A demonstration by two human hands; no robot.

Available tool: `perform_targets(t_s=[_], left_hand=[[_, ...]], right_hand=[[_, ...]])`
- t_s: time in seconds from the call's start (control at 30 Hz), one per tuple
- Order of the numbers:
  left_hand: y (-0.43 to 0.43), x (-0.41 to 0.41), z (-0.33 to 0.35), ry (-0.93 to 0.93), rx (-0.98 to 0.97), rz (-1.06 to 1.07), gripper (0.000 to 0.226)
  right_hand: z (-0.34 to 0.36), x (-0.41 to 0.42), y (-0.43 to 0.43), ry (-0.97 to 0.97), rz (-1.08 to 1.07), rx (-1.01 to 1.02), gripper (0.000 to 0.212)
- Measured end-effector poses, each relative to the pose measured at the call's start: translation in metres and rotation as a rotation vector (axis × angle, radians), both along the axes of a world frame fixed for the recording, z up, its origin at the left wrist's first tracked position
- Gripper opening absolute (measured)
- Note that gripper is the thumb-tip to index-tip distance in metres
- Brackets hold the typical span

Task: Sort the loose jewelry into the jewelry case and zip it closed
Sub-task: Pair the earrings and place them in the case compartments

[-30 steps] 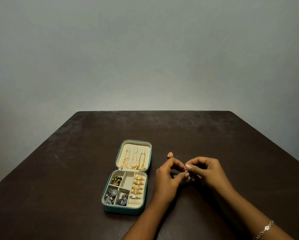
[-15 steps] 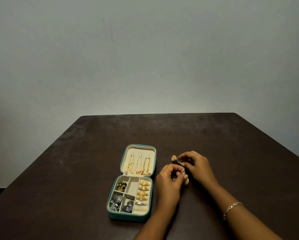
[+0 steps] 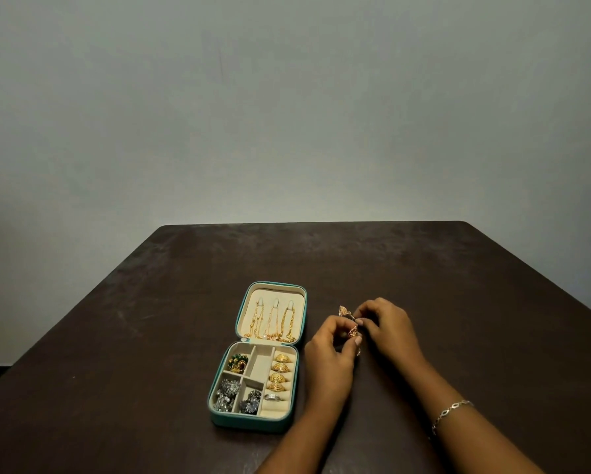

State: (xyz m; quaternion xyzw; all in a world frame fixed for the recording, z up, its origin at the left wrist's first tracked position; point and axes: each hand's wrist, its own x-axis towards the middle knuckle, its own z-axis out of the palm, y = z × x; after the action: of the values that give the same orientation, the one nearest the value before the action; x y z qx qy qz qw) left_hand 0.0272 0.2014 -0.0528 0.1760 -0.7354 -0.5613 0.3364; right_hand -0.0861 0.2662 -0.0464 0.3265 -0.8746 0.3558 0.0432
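Pinching a small reddish-gold earring [image 3: 353, 331] between thumb and curled fingers, the left hand [image 3: 328, 360] sits just right of the jewelry case [image 3: 249, 424], low over the tabletop [image 3: 150, 336]. The right hand [image 3: 386, 326] is close beside it, fingertips nearly meeting. Its fingers are also curled, grasping a second earring [image 3: 344, 310] whose gold dome juts out to the left of them. Both earrings are outside the case.

The case is teal, unzipped, and lies flat and open. Lid [image 3: 273, 293]: three gold chains [image 3: 273, 323] hang from hooks. Base: gold rings [image 3: 280, 371] in the right-hand roll, one silver ring [image 3: 273, 397] below them. A green-and-gold piece [image 3: 237, 362] is in the upper left compartment, and dark silver pieces [image 3: 226, 395] fill the two lower ones. The middle slot is bare.

A chain bracelet [image 3: 451, 413] is on the right wrist.
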Motion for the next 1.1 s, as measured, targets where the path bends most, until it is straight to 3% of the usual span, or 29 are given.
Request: perform_targets(t_s=[0.2,0.53,0.73,0.97,1.1], left_hand=[[-0.001,0.000,-0.003,0.043,-0.009,0.047,0.017],[0.001,0.003,0.003,0.064,0.050,0.001,0.015],[0.000,0.002,0.004,0.049,0.115,-0.027,0.025],[-0.001,0.002,0.003,0.032,0.151,-0.035,0.021],[0.003,0.005,0.007,0.011,0.148,-0.028,0.020]], right_hand=[[0.003,0.004,0.014,-0.147,0.110,-0.214,0.010],[0.005,0.010,0.023,-0.224,0.309,-0.352,0.018],[0.006,0.013,0.022,-0.305,0.322,-0.462,0.020],[0.002,0.019,0.026,-0.492,0.342,-0.557,0.019],[0.002,0.023,0.030,-0.485,0.314,-0.574,0.014]])
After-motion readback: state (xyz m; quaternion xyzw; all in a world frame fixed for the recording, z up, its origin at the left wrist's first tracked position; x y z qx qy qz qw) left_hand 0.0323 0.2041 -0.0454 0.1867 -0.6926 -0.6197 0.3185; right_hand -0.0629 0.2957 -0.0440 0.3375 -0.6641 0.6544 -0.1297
